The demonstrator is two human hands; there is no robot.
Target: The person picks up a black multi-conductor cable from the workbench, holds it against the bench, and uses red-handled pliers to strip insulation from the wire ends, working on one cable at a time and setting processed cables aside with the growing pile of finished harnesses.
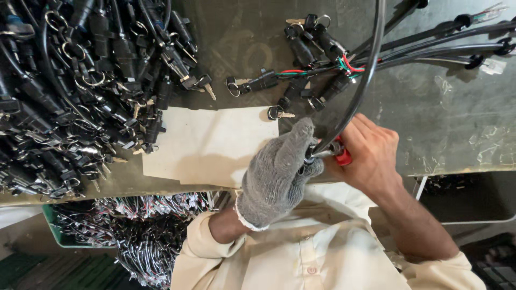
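Observation:
My left hand [277, 172] wears a grey knit glove and grips a thick black cable [361, 86] close to its end. The cable curves up and away across the table. My right hand [371, 153] is bare and closes around a small red-handled tool [343, 157], whose metal tip meets the cable end right beside the gloved fingers. Both hands are pressed together over the near edge of the table [451, 123]. The cable's end itself is hidden between the fingers.
A big heap of black key switches with keys and rings [80, 91] fills the left of the table. Several more wired switches [312, 59] lie at the top centre. A pale paper sheet [209, 145] lies beside my left hand. Below the table a green crate [51, 231] holds wire bundles.

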